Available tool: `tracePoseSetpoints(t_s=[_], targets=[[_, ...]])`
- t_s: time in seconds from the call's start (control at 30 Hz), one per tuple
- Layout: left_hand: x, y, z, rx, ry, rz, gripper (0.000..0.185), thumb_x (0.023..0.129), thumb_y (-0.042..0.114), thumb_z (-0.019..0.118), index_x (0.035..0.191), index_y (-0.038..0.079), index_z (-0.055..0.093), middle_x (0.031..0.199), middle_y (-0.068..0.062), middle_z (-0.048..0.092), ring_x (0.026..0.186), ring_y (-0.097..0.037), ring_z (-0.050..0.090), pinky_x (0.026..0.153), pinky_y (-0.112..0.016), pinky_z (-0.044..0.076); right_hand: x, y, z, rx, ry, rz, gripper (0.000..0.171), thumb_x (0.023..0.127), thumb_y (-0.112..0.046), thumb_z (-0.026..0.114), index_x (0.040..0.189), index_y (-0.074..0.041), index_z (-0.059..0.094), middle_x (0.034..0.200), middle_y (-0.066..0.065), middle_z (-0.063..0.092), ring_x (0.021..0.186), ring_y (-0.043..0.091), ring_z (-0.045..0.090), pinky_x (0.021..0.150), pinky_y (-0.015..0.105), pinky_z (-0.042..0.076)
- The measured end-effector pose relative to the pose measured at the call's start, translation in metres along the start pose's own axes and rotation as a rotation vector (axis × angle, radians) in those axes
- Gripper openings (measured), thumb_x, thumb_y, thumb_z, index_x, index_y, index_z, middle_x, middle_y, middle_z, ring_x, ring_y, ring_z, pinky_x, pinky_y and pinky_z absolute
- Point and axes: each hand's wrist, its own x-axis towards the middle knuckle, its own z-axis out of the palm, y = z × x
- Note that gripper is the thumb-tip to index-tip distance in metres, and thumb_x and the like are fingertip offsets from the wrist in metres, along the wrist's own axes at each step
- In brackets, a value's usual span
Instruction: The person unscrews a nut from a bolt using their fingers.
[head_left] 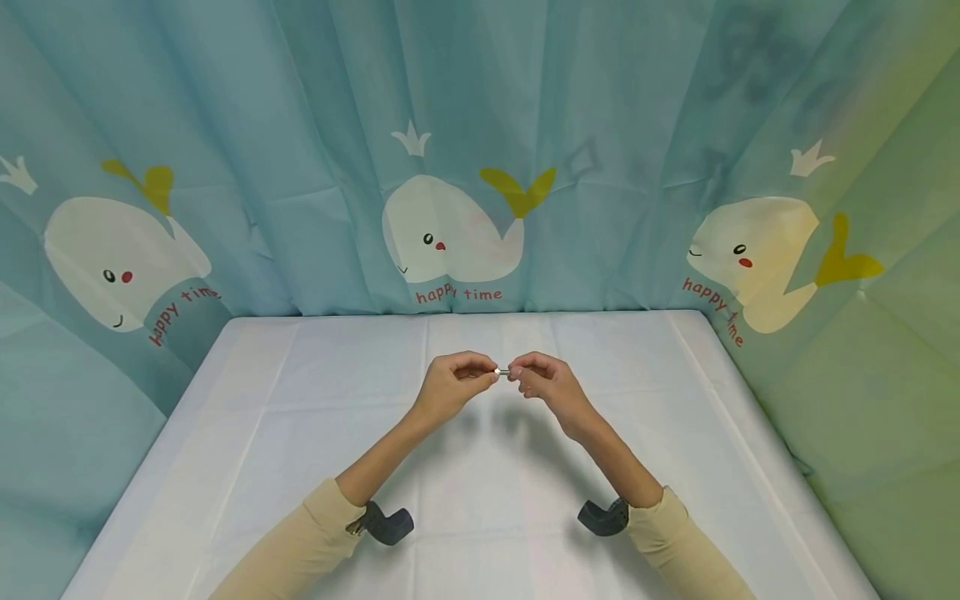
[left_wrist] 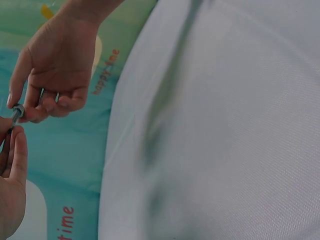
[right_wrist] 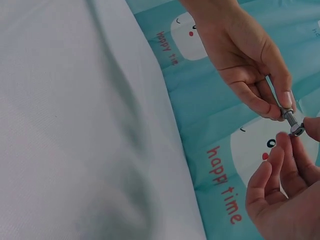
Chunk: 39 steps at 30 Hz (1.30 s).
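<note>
Over the far half of the table, both hands meet at a small silver bolt [head_left: 504,372] held above the cloth. The left hand [head_left: 450,387] pinches one end of it between thumb and fingertips. At the opposite end, the right hand [head_left: 553,392] has thumb and fingers on a wider metal nut [right_wrist: 297,130]. Between them a short length of threaded shank [right_wrist: 290,118] shows in the right wrist view. From the left wrist, the nut [left_wrist: 19,108] appears at the right hand's thumb and index finger. The left fingertips cover the bolt's other end.
A white cloth covers the table [head_left: 337,500]. Behind and beside it hangs a blue-green curtain [head_left: 315,125] printed with whales. Dark curved wrist-mounted devices, a left one [head_left: 388,525] and a right one [head_left: 603,518], sit at the beige sleeve cuffs.
</note>
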Motion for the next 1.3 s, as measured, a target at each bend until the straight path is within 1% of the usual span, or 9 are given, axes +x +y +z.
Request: tracePoseSetpoints(t_s=[0.1,0.27,0.4,0.57,0.67,0.87,1.03,1.13,1.3], targets=[[0.0002,-0.0007,0.0002,0.012,-0.001,0.004,0.011,0.088,-0.003,0.073,0.098,-0.005,0.073,0.093,-0.011,0.072,0.082,-0.017,0.07,0.074,-0.029,0.059,0.0005,0.0008,-0.0001,0.024,0.012,0.005,0.023,0.097,-0.015,0.065,0.108,0.006,0.065,0.092,0.006,0.067,0.079,0.023,0.055,0.076,0.032,0.053],[0.0,-0.0002,0.0001,0.017,0.004,-0.007,0.01,0.088,-0.002,0.073,0.098,-0.004,0.074,0.093,-0.01,0.072,0.083,-0.018,0.07,0.075,-0.029,0.059,0.0007,0.0004,0.0002,0.038,0.005,-0.043,0.025,0.093,-0.006,0.066,0.111,0.011,0.062,0.093,0.006,0.065,0.079,0.019,0.057,0.074,0.028,0.052],[0.0,-0.0004,-0.0002,0.02,0.005,-0.016,0.01,0.088,-0.002,0.073,0.098,-0.003,0.074,0.093,-0.01,0.072,0.083,-0.018,0.07,0.075,-0.029,0.058,0.0002,-0.0004,0.0003,0.045,-0.013,-0.077,0.02,0.09,0.003,0.064,0.108,0.011,0.062,0.093,0.008,0.063,0.078,0.016,0.059,0.072,0.026,0.051],[0.0,-0.0015,-0.0001,0.019,0.002,-0.008,0.011,0.088,-0.001,0.074,0.098,-0.004,0.073,0.093,-0.01,0.072,0.082,-0.017,0.069,0.074,-0.029,0.058,-0.0004,-0.0018,-0.0001,0.046,-0.024,-0.094,0.017,0.09,0.006,0.064,0.106,0.011,0.062,0.088,0.007,0.061,0.073,0.014,0.058,0.068,0.025,0.049],[0.0,-0.002,0.0,0.015,0.001,-0.005,0.01,0.088,-0.001,0.074,0.098,-0.004,0.074,0.093,-0.011,0.072,0.082,-0.017,0.069,0.074,-0.029,0.058,-0.0005,-0.0019,-0.0004,0.043,-0.025,-0.094,0.016,0.09,0.005,0.065,0.105,0.01,0.062,0.088,0.01,0.06,0.073,0.014,0.057,0.068,0.025,0.048],[-0.0009,-0.0016,-0.0005,0.017,0.002,-0.018,0.011,0.088,-0.001,0.074,0.098,-0.004,0.074,0.093,-0.01,0.072,0.083,-0.018,0.07,0.075,-0.03,0.058,-0.0002,0.0003,-0.0003,0.05,-0.034,-0.107,0.017,0.089,0.005,0.065,0.106,0.01,0.062,0.09,0.009,0.061,0.075,0.018,0.058,0.069,0.025,0.049],[-0.0003,-0.0016,-0.0006,0.025,0.006,-0.013,0.01,0.088,-0.001,0.074,0.098,-0.003,0.074,0.093,-0.01,0.072,0.083,-0.018,0.069,0.075,-0.03,0.058,0.0001,0.0005,-0.0007,0.059,-0.05,-0.117,0.022,0.09,0.005,0.063,0.11,0.012,0.059,0.098,0.007,0.061,0.08,0.018,0.061,0.074,0.026,0.052],[0.0,-0.0014,-0.0007,0.027,0.009,-0.015,0.01,0.088,-0.001,0.074,0.098,-0.003,0.074,0.093,-0.01,0.072,0.083,-0.018,0.069,0.075,-0.029,0.058,0.0007,-0.0011,-0.0001,0.055,-0.046,-0.097,0.022,0.092,-0.001,0.063,0.112,0.009,0.059,0.102,0.007,0.061,0.081,0.015,0.06,0.075,0.025,0.052],[0.0004,-0.0012,0.0004,0.019,0.011,-0.016,0.012,0.088,-0.002,0.074,0.099,-0.005,0.073,0.095,-0.012,0.072,0.084,-0.017,0.069,0.076,-0.028,0.058,0.0018,-0.0026,0.0004,0.037,-0.017,-0.038,0.022,0.096,-0.015,0.064,0.109,0.004,0.064,0.093,0.01,0.063,0.076,0.016,0.054,0.068,0.025,0.05]])
